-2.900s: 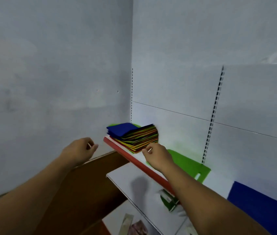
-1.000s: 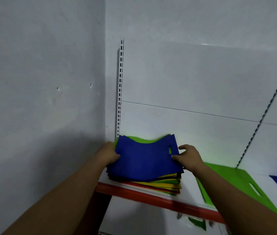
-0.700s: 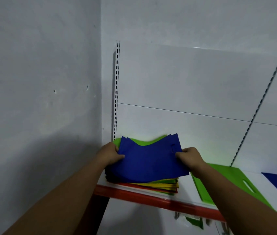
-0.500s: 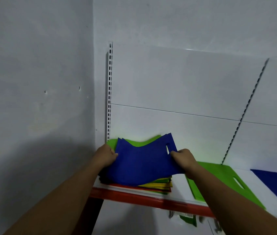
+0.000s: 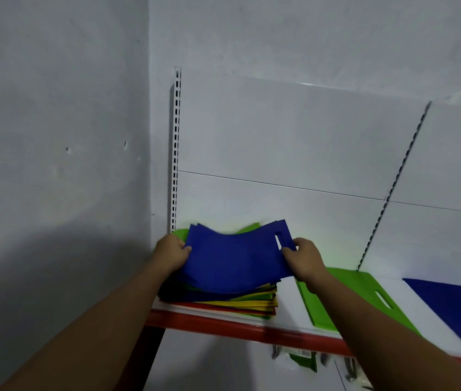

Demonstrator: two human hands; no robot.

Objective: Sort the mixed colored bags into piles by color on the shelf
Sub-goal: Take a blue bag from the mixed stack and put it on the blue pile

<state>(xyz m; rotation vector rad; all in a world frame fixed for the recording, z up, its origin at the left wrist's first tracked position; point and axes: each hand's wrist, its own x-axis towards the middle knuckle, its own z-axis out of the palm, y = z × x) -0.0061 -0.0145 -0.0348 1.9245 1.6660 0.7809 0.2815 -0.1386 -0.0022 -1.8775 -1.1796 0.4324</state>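
forearms: both bare, come up from 6 o'clock toward the shelf
hanging packs (image 5: 302,359): under the shelf lip, 5 o'clock of the stack, green and white, blurred
shelf (image 5: 288,311): white board with a red front lip, runs 9 to 3 o'clock
mixed stack (image 5: 237,301): flat bags at the shelf's 9 o'clock end; yellow, red, green and dark edges show at the front
left grip (image 5: 171,253): pinching the blue bag's 9 o'clock edge, thumb on top, fingers underneath
right grip (image 5: 305,258): pinching the blue bag's 3 o'clock edge just beside the handle slot, thumb on top
blue bag (image 5: 235,258): held between both grips over the stack, bowed down in the middle, 3 o'clock end higher; cannot tell if its near edge touches the stack
green bag (image 5: 359,289): flat on the shelf at 3 o'clock of the stack, apart from it, slot toward 3 o'clock, partly under the right forearm
second blue bag (image 5: 454,309): flat on the shelf, further toward 3 o'clock, cut off by the frame edge
green bag at back (image 5: 249,228): peeks out at 12 o'clock behind the held bag
slotted rail (image 5: 177,150): upright in the corner, 12 o'clock of the left grip
back panel (image 5: 280,136): white, behind the shelf
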